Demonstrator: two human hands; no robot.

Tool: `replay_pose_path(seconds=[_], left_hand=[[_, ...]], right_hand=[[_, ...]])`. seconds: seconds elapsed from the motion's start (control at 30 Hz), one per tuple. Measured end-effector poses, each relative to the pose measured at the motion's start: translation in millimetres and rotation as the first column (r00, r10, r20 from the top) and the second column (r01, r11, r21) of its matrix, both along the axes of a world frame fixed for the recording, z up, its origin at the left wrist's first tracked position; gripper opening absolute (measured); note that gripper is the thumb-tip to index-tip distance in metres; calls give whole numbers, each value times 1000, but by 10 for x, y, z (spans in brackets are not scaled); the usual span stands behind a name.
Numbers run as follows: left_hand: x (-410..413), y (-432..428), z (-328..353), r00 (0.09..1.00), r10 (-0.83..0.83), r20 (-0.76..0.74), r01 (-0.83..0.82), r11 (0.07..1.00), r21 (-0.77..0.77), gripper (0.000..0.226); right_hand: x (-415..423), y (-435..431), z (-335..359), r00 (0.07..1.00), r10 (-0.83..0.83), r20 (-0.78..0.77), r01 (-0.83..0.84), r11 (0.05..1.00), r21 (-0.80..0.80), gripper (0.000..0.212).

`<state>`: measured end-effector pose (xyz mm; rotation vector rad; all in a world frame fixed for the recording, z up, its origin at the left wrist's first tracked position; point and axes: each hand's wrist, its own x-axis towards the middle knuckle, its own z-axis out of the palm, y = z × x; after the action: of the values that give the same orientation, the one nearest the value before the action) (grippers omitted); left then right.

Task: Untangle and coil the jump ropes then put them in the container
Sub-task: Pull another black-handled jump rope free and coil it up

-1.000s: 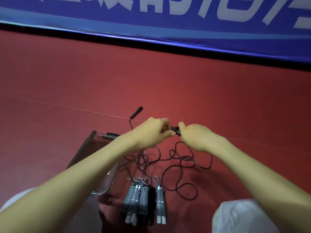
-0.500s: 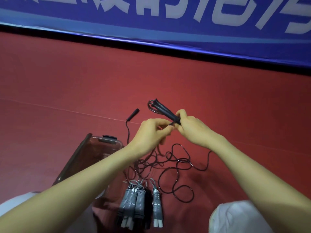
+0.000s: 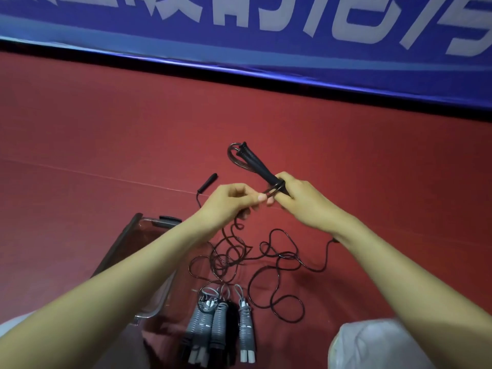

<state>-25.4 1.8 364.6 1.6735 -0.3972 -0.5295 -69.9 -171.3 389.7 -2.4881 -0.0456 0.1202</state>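
**Occlusions and crops**

Container (image 3: 153, 231): mostly behind left forearm (image 3: 119, 283), inside unreadable. Black handles (image 3: 255, 163): lower ends buried in right hand (image 3: 300, 201). Cord (image 3: 226, 258): tangle too thin to trace crossings, and its end is covered by left hand (image 3: 229, 203). Banner (image 3: 266, 35): lettering cropped at top edge. Grey ropes (image 3: 221, 323): bottom ends dark and blurred.

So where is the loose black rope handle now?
In the head view, the loose black rope handle lies on the red floor, just left of the left hand, beyond the clear plastic container.
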Motion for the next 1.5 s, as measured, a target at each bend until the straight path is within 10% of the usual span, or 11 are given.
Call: replay_pose_path(seconds=[0.4, 0.7, 1.0, 1.33, 1.5], left_hand=[[139, 46, -87, 996, -74, 53, 82, 982, -170, 21], [2, 32, -69, 974, -130, 183, 147, 986, -79, 26], [55, 116, -129, 951, -137, 276, 91, 980, 175, 53], [301, 440, -249, 940, -341, 11, 340, 940, 26, 19], [379, 540, -111, 928, -339, 156, 324, 939, 113, 38]], right_hand=[[-92, 104, 9, 988, 136, -76, -87, 885, 457, 13], [-34, 164, -37, 992, -126, -16, 104, 734, 671, 33], [-21, 196, -7, 996, -48, -75, 89, 566, 820, 39], [-110, 72, 157, 975, 150, -163, 45, 585, 810, 32], [-259, 162, 129, 839, 444, -315, -146, 741, 656, 23]])
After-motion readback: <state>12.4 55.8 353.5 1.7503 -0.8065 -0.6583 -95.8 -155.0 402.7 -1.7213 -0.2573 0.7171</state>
